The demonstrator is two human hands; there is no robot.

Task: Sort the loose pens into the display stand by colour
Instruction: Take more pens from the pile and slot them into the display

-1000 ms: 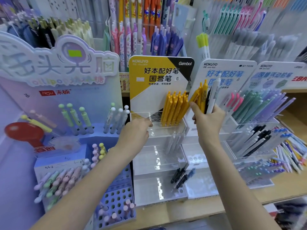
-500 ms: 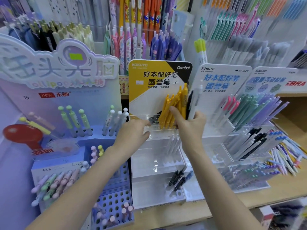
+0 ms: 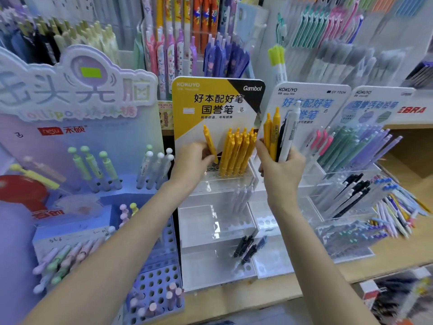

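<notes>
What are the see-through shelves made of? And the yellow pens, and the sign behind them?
The see-through shelves look like clear, glossy acrylic plastic: you see through them and light glints off them. The yellow pens look like smooth matte plastic, evenly coloured without shine. The yellow sign looks like flat printed card or thin plastic board; it is hard to tell which.

Yellow pens point(image 3: 236, 153) fill the clear stand's point(image 3: 218, 221) top tier under a yellow, white and black header card point(image 3: 210, 102). The right hand point(image 3: 281, 170) holds two yellow, one black, one white pen — the left hand point(image 3: 192, 160) one yellow pen point(image 3: 209, 141).
</notes>
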